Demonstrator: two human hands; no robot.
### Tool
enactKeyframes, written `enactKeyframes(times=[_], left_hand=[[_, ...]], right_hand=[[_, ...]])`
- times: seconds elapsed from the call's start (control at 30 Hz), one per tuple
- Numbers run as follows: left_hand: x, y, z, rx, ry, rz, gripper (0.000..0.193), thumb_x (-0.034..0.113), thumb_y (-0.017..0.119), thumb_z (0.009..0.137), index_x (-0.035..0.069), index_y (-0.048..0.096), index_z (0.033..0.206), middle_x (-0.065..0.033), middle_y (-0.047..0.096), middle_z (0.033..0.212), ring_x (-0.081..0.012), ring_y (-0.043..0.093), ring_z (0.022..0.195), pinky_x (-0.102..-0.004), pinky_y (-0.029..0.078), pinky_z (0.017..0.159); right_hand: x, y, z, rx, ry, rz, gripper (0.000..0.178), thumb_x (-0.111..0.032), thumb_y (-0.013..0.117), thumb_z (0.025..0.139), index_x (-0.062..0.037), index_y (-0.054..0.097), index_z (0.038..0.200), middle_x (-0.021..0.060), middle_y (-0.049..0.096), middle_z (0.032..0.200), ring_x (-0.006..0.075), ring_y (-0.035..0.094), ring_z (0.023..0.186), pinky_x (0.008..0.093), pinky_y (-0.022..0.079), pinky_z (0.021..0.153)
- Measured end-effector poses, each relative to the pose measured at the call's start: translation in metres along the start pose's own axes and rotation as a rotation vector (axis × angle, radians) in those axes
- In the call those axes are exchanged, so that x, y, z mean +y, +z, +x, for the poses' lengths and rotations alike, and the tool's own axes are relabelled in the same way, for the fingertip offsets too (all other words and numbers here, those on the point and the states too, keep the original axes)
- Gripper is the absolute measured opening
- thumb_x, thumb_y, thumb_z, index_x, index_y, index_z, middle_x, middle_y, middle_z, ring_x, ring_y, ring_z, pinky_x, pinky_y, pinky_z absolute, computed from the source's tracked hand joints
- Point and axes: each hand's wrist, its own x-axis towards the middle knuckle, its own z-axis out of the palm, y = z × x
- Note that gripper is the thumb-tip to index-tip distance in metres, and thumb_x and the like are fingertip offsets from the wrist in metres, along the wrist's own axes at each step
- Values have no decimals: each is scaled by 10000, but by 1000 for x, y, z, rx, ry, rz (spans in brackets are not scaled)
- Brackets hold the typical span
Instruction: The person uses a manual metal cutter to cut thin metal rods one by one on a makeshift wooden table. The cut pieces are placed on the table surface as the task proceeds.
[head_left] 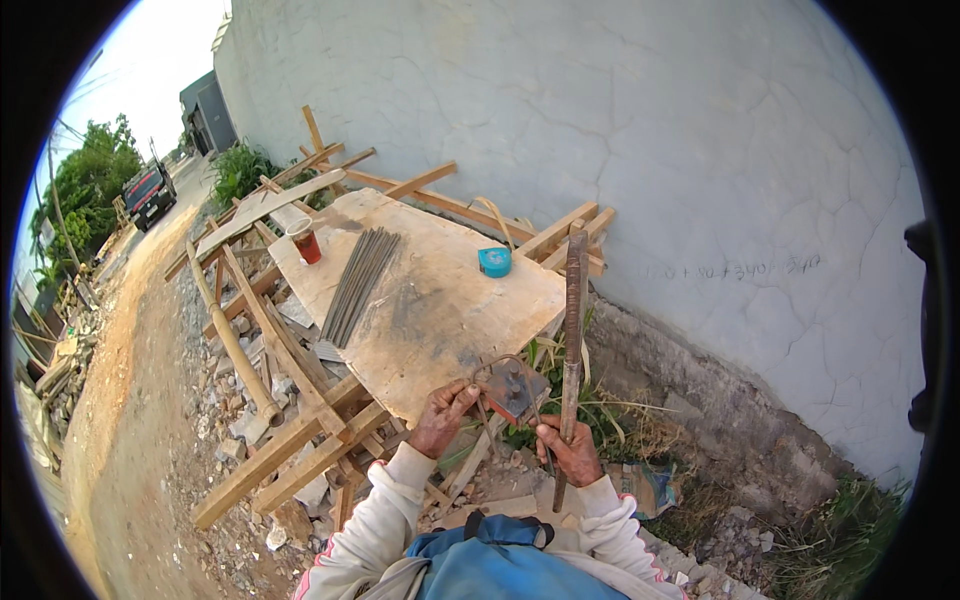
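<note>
Two hands were in the picture, both of the same person. The left hand (443, 415) was closed on a thin wire loop (497, 368) at the near edge of the desk (440, 300). The right hand (572, 452) gripped one long rusty bar (572, 330) by its lower part. The long axis of this bar ran almost upright in the picture, from the right hand up and away toward the far wall (650, 130). Between the two hands there was one rusty square plate (515, 390) with bolts, fixed at the near right corner of the desk; the loop curved over it.

On the desk lay one bundle of thin rods (360, 282), too many to count, with their long axis from near left to far right. There was also one red cup (305, 243) at the far left and one blue tape measure (494, 261) at the far right. The middle of the desk was free. On the right the wall stood just beside the desk, so there was little room there. On the left many wooden beams (290, 440) lay crossed, and beyond them a dirt road (130, 420).
</note>
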Motion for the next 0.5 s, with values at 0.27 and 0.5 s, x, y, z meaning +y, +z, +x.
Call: enactKeyframes(times=[0.27,0.5], left_hand=[[-35,23,-16,23,-7,-19,357,283,615,1076,4,657,1296,-34,664,962,-136,609,918,-319,514,865],[4,18,-9,-11,-4,380,345,215,573,1090,0,644,1351,-25,649,881,-129,587,822,-320,516,780]], right_hand=[[13,-6,7,4,-32,-34,355,-294,693,1034,24,686,1192,50,686,782,100,621,636,236,438,515],[10,1,5,-45,48,-14,343,-285,671,1048,-6,692,1245,31,725,888,48,568,651,205,411,529]])
